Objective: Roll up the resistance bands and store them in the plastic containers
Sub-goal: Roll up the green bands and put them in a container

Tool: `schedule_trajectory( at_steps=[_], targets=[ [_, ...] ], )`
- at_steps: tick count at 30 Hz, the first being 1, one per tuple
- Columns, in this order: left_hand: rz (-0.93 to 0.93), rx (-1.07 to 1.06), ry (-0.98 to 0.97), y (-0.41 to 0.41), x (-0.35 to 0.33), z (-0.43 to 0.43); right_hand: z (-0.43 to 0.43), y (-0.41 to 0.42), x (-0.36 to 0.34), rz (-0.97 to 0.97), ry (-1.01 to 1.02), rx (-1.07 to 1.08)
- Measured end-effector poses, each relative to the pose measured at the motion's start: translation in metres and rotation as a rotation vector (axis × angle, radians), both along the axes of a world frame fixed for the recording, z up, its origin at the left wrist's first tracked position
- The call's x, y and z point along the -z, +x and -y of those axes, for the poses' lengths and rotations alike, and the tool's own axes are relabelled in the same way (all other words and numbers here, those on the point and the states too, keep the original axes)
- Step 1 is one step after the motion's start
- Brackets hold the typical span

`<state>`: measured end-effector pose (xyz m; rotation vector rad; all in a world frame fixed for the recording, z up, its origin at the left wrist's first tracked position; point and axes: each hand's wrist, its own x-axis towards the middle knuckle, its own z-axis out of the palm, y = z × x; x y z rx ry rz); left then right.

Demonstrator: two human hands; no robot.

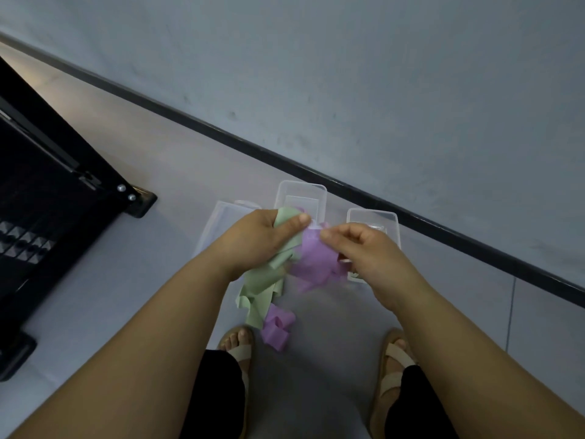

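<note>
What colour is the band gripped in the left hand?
Pale green band, seen in head view.

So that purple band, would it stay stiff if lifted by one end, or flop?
Probably floppy: the purple band droops in folds below the right hand pinching it. Likely light, since a fingertip pinch carries it. It may tangle with the green band hanging alongside.

Grey wall (pixel 380 74), dark skirting (pixel 285 163), pale floor (pixel 142 264).
</note>
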<state>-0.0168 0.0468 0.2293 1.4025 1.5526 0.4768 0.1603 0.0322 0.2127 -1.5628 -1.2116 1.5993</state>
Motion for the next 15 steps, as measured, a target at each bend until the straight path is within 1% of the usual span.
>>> schedule_trajectory(
  at_steps=[2, 3, 5, 7, 9, 12, 13, 15],
  targets=[
    [-0.071, 0.004, 0.007, -0.001, 0.000, -0.001, -0.002, -0.004, 0.001, -0.006, 0.061, 0.051],
    [-0.102, 0.004, 0.010, -0.002, 0.001, -0.002, -0.003, -0.004, 0.003, -0.043, 0.072, 0.106],
    [-0.161, 0.001, 0.019, -0.008, 0.004, -0.004, -0.009, -0.003, 0.003, -0.162, 0.044, 0.260],
    [-0.197, -0.011, 0.023, -0.013, 0.005, -0.006, -0.013, 0.002, 0.002, -0.196, 0.004, 0.335],
    [-0.154, -0.037, 0.002, -0.016, 0.002, -0.006, -0.014, 0.006, 0.000, -0.140, -0.041, 0.271],
    [-0.027, -0.083, -0.036, -0.013, -0.006, -0.003, -0.004, -0.001, 0.000, 0.055, -0.086, -0.035],
    [0.002, -0.097, -0.042, -0.012, -0.008, -0.002, 0.000, -0.005, 0.000, 0.113, -0.061, -0.113],
    [0.016, -0.112, -0.057, -0.012, -0.010, -0.002, 0.004, -0.011, 0.002, 0.215, 0.028, -0.141]
  ],
)
